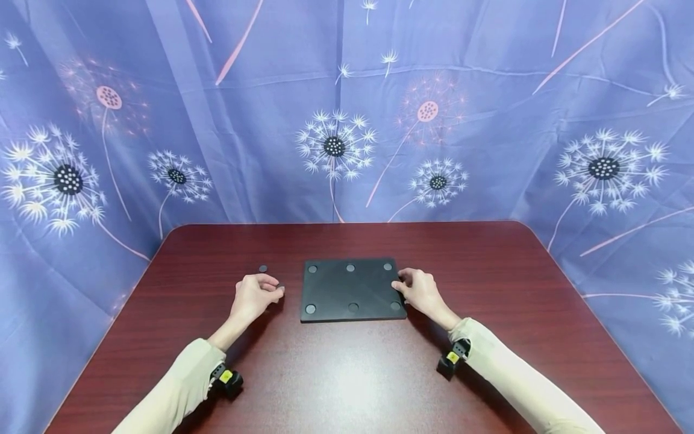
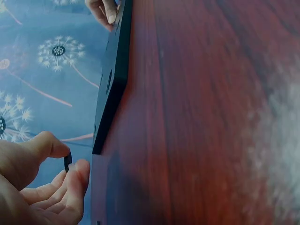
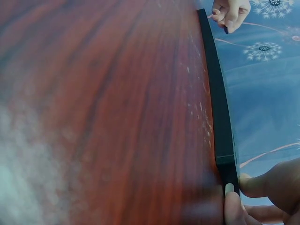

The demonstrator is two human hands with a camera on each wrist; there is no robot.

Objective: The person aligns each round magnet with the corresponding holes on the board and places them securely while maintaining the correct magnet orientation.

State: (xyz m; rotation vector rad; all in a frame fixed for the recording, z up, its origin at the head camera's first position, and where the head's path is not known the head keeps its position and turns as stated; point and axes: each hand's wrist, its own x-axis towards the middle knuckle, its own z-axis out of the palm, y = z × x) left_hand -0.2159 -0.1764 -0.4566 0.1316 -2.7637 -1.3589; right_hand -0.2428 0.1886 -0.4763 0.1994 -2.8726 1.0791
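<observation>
Just left of the dark board (image 1: 352,289), the person's left hand (image 1: 253,296) hovers over the table (image 1: 509,277) with a small dark disc (image 2: 68,161) pinched between thumb and fingertip. The other fingers of that hand curl loosely beneath. A second disc (image 1: 262,268) lies on the wood a little farther off, on the far side of the left hand and apart from it.

Across from it, the right hand (image 1: 424,293) grips the board's right edge, the thumb against the upper face and a finger against the side. The board sits around the middle of the table, flat as far as I can judge, its long sides running left to right. Six round spots (image 1: 311,308) mark its face, three along the far side and three along the near; the near middle and near right ones look darker, but from where I stand I can't tell how deep they are.

To my eye the board is stiff and smooth, not very heavy, and likely to slide if nudged, so an edge or corner is the sensible place to hold it. The disc seems light, thin and hard; best taken by its rim, since so little of it shows beyond the fingertips that it could easily slip.
</observation>
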